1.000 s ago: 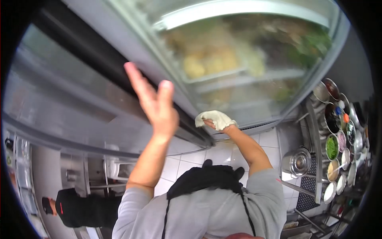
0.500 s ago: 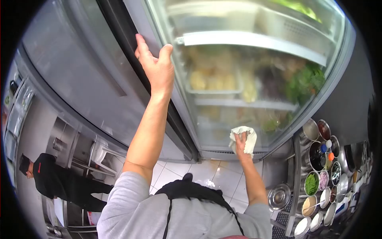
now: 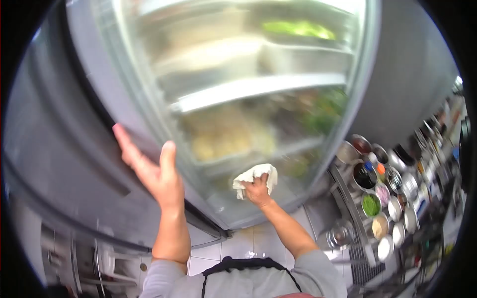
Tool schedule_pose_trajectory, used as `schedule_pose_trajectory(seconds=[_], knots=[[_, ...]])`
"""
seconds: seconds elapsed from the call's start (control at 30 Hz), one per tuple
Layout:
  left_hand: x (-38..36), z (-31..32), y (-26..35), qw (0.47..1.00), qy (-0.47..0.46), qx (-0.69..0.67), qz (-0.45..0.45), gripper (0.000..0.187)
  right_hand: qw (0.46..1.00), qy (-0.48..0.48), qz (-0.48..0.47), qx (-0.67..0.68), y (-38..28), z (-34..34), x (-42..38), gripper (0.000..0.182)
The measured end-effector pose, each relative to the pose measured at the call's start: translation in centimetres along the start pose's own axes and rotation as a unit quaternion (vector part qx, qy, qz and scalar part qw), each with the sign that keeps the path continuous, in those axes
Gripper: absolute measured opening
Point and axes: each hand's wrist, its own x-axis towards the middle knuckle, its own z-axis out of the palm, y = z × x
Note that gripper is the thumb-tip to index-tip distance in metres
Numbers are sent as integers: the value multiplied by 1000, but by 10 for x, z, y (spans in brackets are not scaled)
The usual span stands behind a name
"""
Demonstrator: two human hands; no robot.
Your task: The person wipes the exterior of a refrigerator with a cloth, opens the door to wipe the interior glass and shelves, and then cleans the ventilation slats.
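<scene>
Right hand [image 3: 258, 191] closed on a crumpled white cloth [image 3: 254, 178], soft and folded, pressed flat against the lower part of a curved glass door [image 3: 238, 124]. Cloth bunched under the fingers, one loose corner hanging to the left. Left hand [image 3: 151, 174] open, fingers spread and straight, gripping nothing, palm laid on the smooth grey metal door frame [image 3: 121, 119] at the left edge of the glass. Glass fogged and blurred by motion; behind it, steel shelves [image 3: 258, 87], pale yellow lumps and green leafy matter, not identifiable further. To the right, well apart from both hands, a row of round metal bowls [image 3: 382, 193] holding sauces and chopped greens, beside a lidded steel pot [image 3: 340, 234]. Below, white glossy floor tiles [image 3: 248, 243]. Grey sleeves and dark apron straps at bottom edge.
</scene>
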Motion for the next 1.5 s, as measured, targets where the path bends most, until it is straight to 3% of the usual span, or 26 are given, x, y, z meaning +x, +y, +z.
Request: schedule_pose_trajectory(seconds=[0.1,0.2,0.23,0.33,0.37,0.47,0.6,0.7,0.8,0.93,1.1,1.2,1.33,1.5], knots=[[-9,-15,12,996,-45,-72,10,82,1000,-9,24,9,-14,-25,2,36],[-25,-43,23,988,-99,-115,38,81,994,-24,107,-1,-34,-49,-2,38],[-30,-52,25,985,-115,-118,53,80,987,-45,152,8,-39,-54,-10,49],[-38,-77,25,958,-188,-175,124,73,927,142,330,105,-62,-37,-24,55],[-42,-83,26,947,-198,-214,137,63,914,115,376,97,-67,-43,-27,58],[-48,-96,33,893,-232,-320,216,58,752,241,507,344,-76,-42,-53,50],[-70,-112,63,826,-258,-450,220,48,555,271,625,478,-97,-100,-59,52],[-78,-120,97,782,-327,-482,224,46,490,284,622,541,-120,-147,-65,52],[-89,-115,131,719,-377,-525,255,48,492,302,586,569,-145,-198,-79,52],[-117,-99,179,626,-383,-658,171,45,536,330,519,578,-170,-271,-98,52],[-150,-78,234,586,-380,-695,172,43,615,365,419,559,-192,-361,-114,52],[-184,-67,251,482,-408,-760,154,40,652,381,365,545,-198,-408,-118,52],[-209,-55,249,434,-440,-765,184,36,687,391,318,523,-193,-466,-120,52],[-245,-38,226,471,-540,-683,143,31,722,398,300,480,-177,-520,-120,52]])
